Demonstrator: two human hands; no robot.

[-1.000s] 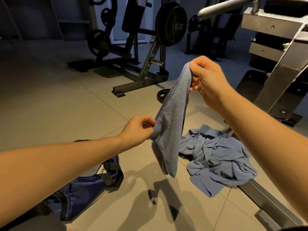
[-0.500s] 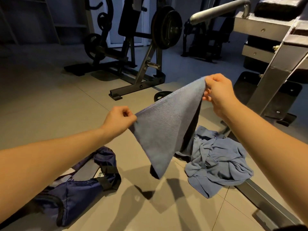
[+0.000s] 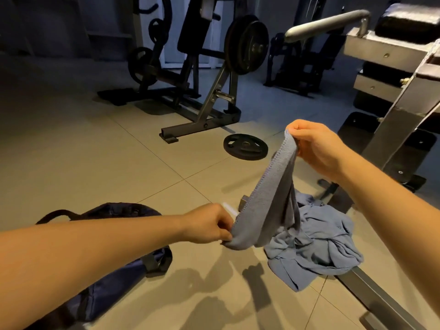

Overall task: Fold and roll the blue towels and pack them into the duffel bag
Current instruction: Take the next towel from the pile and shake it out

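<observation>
A blue towel (image 3: 269, 198) hangs slack in the air between my hands. My right hand (image 3: 316, 148) pinches its upper corner at the right. My left hand (image 3: 209, 226) pinches its lower end, lower and to the left. Under the towel, on the tiled floor, lies a crumpled heap of more blue towels (image 3: 316, 246). The dark blue duffel bag (image 3: 114, 289) lies on the floor at lower left, partly hidden by my left forearm.
A black weight plate (image 3: 245, 146) lies on the floor beyond the towel. A dark weight machine (image 3: 202, 75) stands behind it. A grey metal bench frame (image 3: 400, 108) rises at the right, and its floor rail (image 3: 381, 298) runs past the towel heap.
The towel was stretched wide between my hands; now it has collapsed into a narrow slack band. My left hand has dropped lower and moved right, closer under my right hand.
</observation>
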